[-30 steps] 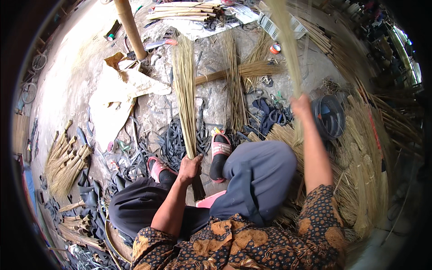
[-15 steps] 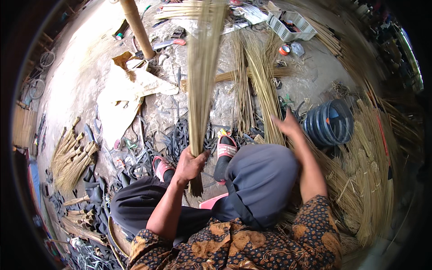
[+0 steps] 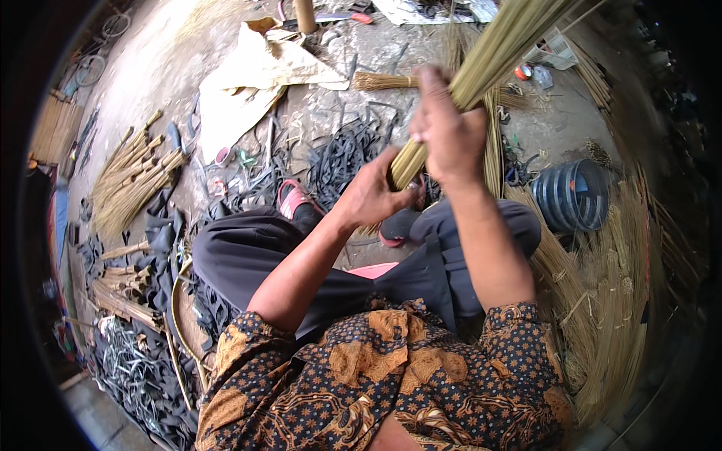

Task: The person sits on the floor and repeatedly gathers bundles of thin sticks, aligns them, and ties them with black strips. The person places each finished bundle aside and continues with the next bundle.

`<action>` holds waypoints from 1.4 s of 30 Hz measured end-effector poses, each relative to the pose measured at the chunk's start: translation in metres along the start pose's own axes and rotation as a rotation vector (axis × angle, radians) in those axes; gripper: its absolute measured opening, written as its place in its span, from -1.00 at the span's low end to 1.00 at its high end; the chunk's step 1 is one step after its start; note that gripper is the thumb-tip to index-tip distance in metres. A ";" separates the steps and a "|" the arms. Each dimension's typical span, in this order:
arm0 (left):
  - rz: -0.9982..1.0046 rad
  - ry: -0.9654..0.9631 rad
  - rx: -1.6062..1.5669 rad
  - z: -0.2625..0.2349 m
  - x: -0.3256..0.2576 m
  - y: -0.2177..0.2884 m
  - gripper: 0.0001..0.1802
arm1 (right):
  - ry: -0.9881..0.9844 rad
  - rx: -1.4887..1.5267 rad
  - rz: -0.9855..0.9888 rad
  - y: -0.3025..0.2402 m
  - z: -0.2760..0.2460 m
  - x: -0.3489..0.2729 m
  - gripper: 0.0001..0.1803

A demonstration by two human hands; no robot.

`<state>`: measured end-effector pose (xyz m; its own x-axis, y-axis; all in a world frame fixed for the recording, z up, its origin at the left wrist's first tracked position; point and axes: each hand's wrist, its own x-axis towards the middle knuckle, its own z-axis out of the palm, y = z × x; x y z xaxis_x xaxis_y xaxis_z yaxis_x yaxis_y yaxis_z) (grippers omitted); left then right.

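the right hand [image 3: 447, 135] has come in from the far right, where it was reaching out over the loose stalks a second ago, and now clamps the same bundle of broom sticks [image 3: 481, 68] that the left hand [image 3: 372, 195] holds. the bundle has tipped as well: earlier it stood nearly upright in front of the knees, now it slants up and away to the right, its butt end low between the two hands. both fists are clenched around it, left just below right, almost touching. judging by this, gathering has given way to squaring up or tightening the butt end. the bundle hangs above the lap, over the red sandal [image 3: 292, 199] and the heap of black rubber strips [image 3: 342, 154]; the blue coil [image 3: 573, 194] lies well apart on the right.
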<state>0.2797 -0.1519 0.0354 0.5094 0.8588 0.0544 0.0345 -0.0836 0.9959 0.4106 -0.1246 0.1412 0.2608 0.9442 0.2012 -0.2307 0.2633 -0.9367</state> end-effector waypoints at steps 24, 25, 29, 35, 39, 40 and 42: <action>-0.313 0.264 0.128 0.001 -0.053 -0.167 -0.67 | -0.163 -0.353 0.285 0.182 0.006 -0.078 -0.83; -0.348 0.200 0.106 0.003 -0.053 -0.163 -0.64 | -0.126 -0.216 0.339 0.171 0.003 -0.069 -0.80; -0.310 0.072 0.067 0.009 -0.045 -0.118 -0.67 | -0.014 0.019 0.352 0.101 -0.021 -0.002 -0.68; -0.212 -0.372 -0.313 -0.003 -0.002 -0.038 -0.83 | -0.432 0.454 0.434 0.062 -0.034 -0.023 -0.32; -0.212 -0.007 0.146 0.009 -0.002 -0.010 -0.77 | 0.084 0.256 0.462 0.067 -0.033 -0.018 -0.70; -0.096 0.127 0.430 0.010 -0.002 -0.006 -0.75 | 0.150 0.258 0.459 0.066 -0.033 -0.013 -0.63; -0.163 0.011 0.280 0.007 0.001 -0.002 -0.75 | 0.086 0.410 0.454 0.064 -0.033 -0.008 -0.50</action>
<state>0.2859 -0.1544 0.0329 0.4681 0.8778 -0.1018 0.3511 -0.0790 0.9330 0.4247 -0.1220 0.0701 0.1232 0.9650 -0.2315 -0.6736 -0.0900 -0.7336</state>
